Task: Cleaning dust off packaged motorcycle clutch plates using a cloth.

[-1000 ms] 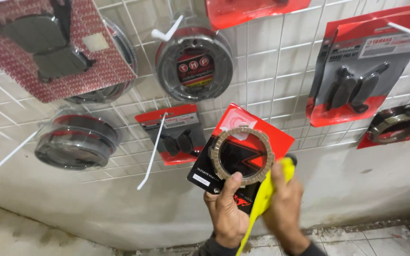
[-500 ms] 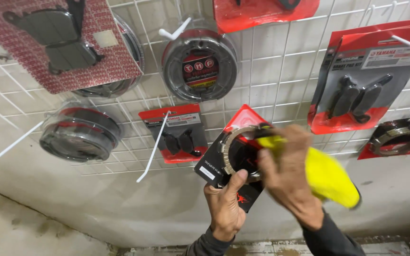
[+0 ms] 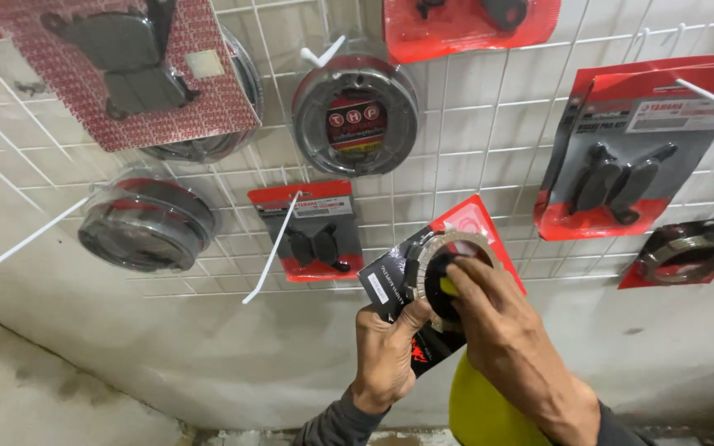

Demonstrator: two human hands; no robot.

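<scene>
A white wire grid (image 3: 489,140) carries hanging packs of brake parts. Against its lower edge sits the red-black pack (image 3: 423,285), tilted: long axis runs lower left to upper right, face toward the camera. Left hand (image 3: 386,351) is clamped on its lower corner. Compared with half a second ago, the right hand (image 3: 502,339) has come down over the ring, pressing a yellow cloth (image 3: 449,287) there; wiping appears underway.

yellow cloth (image 3: 477,409) — mostly hidden, cut off | ring pack (image 3: 423,285) — half covered
</scene>
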